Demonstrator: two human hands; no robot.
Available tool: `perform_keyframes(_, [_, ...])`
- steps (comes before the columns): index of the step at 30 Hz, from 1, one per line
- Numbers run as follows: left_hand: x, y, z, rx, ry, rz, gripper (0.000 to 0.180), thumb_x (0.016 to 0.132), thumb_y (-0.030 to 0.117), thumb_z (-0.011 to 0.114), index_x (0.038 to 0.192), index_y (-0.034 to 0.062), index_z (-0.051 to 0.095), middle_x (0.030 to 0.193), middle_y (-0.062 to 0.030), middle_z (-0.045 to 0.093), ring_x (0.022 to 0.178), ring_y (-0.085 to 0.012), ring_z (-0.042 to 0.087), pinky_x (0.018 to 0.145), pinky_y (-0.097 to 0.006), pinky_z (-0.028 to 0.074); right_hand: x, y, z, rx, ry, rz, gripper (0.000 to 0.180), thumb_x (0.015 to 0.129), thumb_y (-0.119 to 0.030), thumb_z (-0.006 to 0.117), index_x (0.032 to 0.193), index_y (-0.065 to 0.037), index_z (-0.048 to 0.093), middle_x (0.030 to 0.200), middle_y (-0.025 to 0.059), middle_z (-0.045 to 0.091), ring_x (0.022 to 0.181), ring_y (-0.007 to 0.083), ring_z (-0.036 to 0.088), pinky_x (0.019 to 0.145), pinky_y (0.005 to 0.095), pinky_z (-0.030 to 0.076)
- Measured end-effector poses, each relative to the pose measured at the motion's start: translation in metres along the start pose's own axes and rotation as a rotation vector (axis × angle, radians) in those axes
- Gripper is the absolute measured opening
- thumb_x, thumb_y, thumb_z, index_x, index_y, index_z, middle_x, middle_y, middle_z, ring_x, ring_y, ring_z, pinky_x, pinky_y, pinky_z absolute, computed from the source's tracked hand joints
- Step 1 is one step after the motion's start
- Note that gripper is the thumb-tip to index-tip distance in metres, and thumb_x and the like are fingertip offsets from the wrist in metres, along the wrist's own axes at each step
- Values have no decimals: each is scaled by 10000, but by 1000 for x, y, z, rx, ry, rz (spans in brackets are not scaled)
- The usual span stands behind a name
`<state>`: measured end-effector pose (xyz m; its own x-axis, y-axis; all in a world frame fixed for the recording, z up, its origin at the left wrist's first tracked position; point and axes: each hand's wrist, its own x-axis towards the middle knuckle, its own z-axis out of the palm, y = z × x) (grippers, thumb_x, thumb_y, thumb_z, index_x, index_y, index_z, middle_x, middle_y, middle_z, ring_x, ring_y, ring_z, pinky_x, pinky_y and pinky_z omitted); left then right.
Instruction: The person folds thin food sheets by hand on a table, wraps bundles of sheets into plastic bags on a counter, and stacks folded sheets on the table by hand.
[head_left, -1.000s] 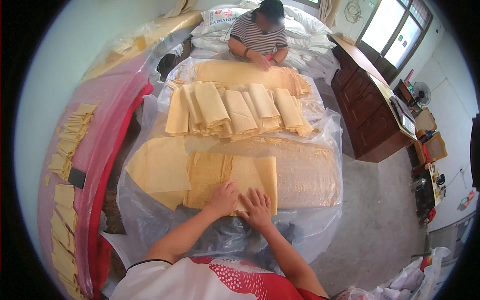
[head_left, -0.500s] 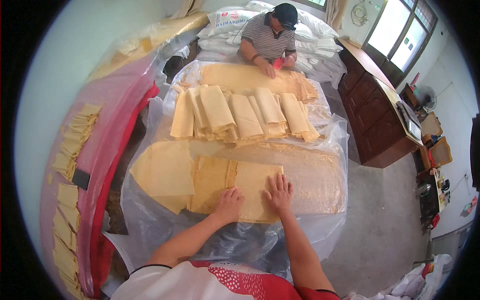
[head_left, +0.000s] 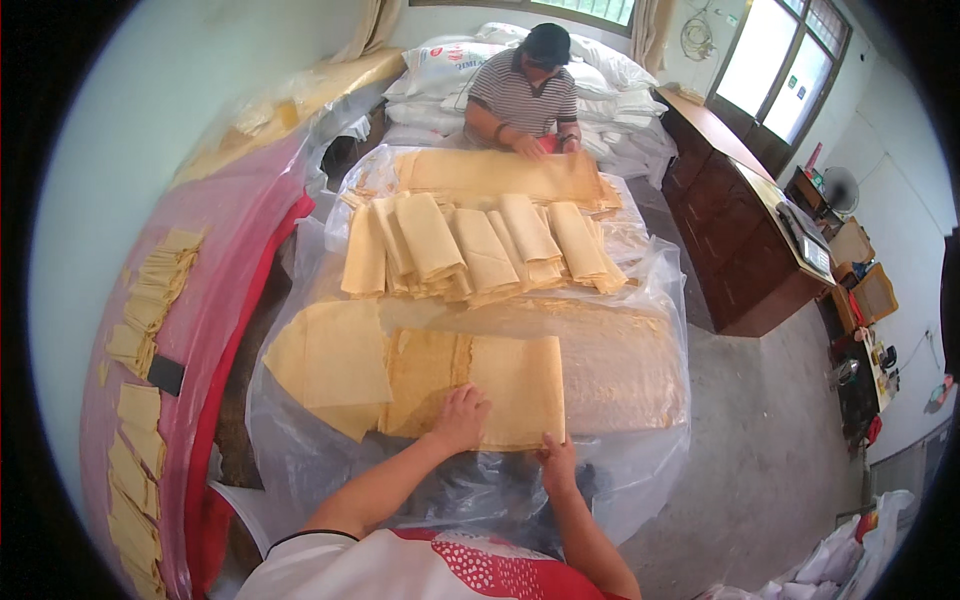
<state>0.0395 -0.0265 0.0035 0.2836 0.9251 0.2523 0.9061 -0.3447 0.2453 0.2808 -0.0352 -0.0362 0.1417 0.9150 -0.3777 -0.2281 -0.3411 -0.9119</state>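
The fingers of the left hand (head_left: pixel 460 418) lay loosely spread and flat on the folded yellow sheet (head_left: pixel 500 385), palm pressing its near half, gripping nothing. The right hand (head_left: pixel 557 462) sat at the sheet's near right corner; its fingers seemed curled over the edge, though at that distance whether they pinched the sheet could not be told. Both bare forearms came up from the lower edge, out of a red and white top.

The folded sheet lay on the near end of the plastic-covered table (head_left: pixel 640 480), on top of one wide, paler flat sheet (head_left: pixel 610 360) that reached to the right. Just to its left, touching it, lay one smooth yellow sheet (head_left: pixel 325 365) with a corner pointing toward the person.

Farther along the table stood one row of folded bundles (head_left: pixel 480 250), about eight of them side by side, overlapping. Beyond these a second person (head_left: pixel 525 90) in a striped shirt had both hands on one long flat sheet (head_left: pixel 500 175). Two groups of small yellow pieces (head_left: pixel 150 300) lay on the pink plastic at left. One dark wooden cabinet (head_left: pixel 740 240) stood to the right.
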Motion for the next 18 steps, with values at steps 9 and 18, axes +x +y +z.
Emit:
perform_keyframes(9, [12, -6, -10, 84, -211, -1, 448, 785, 240, 605, 1227, 165, 622, 1270, -106, 538, 1243, -305, 452, 980, -478, 420, -2, 26, 45, -51, -135, 72, 354, 919, -188, 625, 1232, -56, 526, 1053, 54, 610, 865, 197, 622, 650, 351, 534])
perform_keyframes(18, [56, 15, -17, 107, -549, 149, 321, 860, 270, 551, 1146, 221, 689, 1284, -102, 537, 1249, -302, 466, 1007, -533, 393, 77, -37, -47, -120, -213, 88, 241, 917, -125, 600, 1141, -39, 580, 874, 64, 662, 654, 200, 645, 528, 339, 534])
